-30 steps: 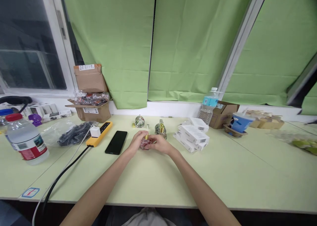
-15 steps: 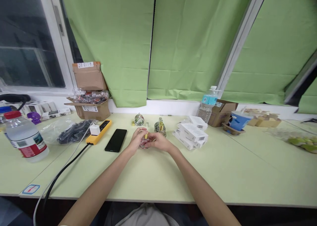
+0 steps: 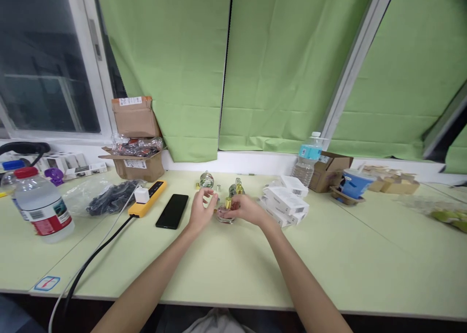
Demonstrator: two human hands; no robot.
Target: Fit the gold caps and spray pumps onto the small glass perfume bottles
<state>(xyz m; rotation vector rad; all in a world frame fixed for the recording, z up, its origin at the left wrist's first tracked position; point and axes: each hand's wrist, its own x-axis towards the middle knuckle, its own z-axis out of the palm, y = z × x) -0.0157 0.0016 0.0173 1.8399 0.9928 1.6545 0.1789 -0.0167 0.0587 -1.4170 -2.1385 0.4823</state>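
A small clear pinkish glass bottle with a gold neck (image 3: 224, 213) stands on the pale green table (image 3: 233, 260), and my right hand (image 3: 245, 210) is wrapped round it from the right. My left hand (image 3: 202, 210) hovers just left of the bottle, fingers curled but apart, holding nothing I can see. Behind them stand a round glass bottle (image 3: 206, 180) and another gold-topped bottle (image 3: 235, 189).
A black phone (image 3: 172, 210) and a yellow power strip (image 3: 148, 197) with a cable lie to the left. White boxes (image 3: 285, 202) are stacked on the right. Water bottles (image 3: 42, 207) (image 3: 305, 159), cardboard boxes (image 3: 134, 138) and a blue cup (image 3: 352, 184) stand around.
My left hand has come off the bottle and opened slightly. My right hand has shifted the bottle a little to the right.
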